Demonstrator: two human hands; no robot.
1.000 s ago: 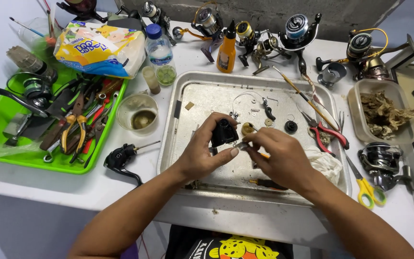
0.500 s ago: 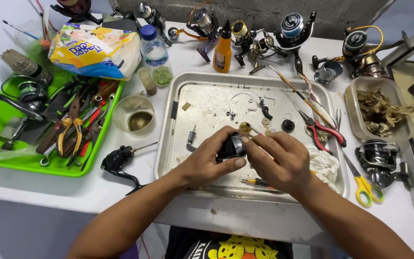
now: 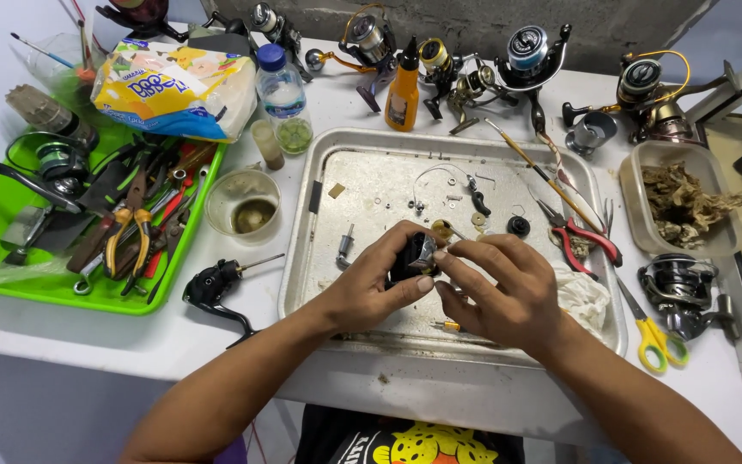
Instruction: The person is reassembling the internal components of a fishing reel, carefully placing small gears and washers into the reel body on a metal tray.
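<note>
A small black and silver reel part (image 3: 414, 256) is held above the middle of a shallow metal tray (image 3: 371, 185), which sits at the front centre of a white worktop (image 3: 96, 331). The left hand (image 3: 371, 288) wraps its grip around the part from the left, thumb pressed on its front. The right hand (image 3: 495, 292) meets it from the right, fingertips pinched narrow on the part's silver side.

Loose small pieces lie on the tray behind the hands: a thin wire bail (image 3: 440, 172), washers and screws, and a black round knob (image 3: 519, 226). A crumpled white cloth (image 3: 584, 296) lies at the tray's right edge, with red-handled pliers (image 3: 584, 243) just behind it.

To the left of the tray stand a small clear bowl of dark liquid (image 3: 244, 206) and a black reel body with a crank (image 3: 215, 288). A green tray of hand tools (image 3: 10, 279) fills the worktop's left edge. Along the back edge stand several fishing reels (image 3: 526, 56), an orange squeeze bottle (image 3: 404, 86), a water bottle (image 3: 282, 90) and a yellow snack bag (image 3: 173, 86). At the right edge are a clear tub of brown debris (image 3: 680, 206), another reel (image 3: 678, 288) and yellow-handled scissors (image 3: 650, 339).
</note>
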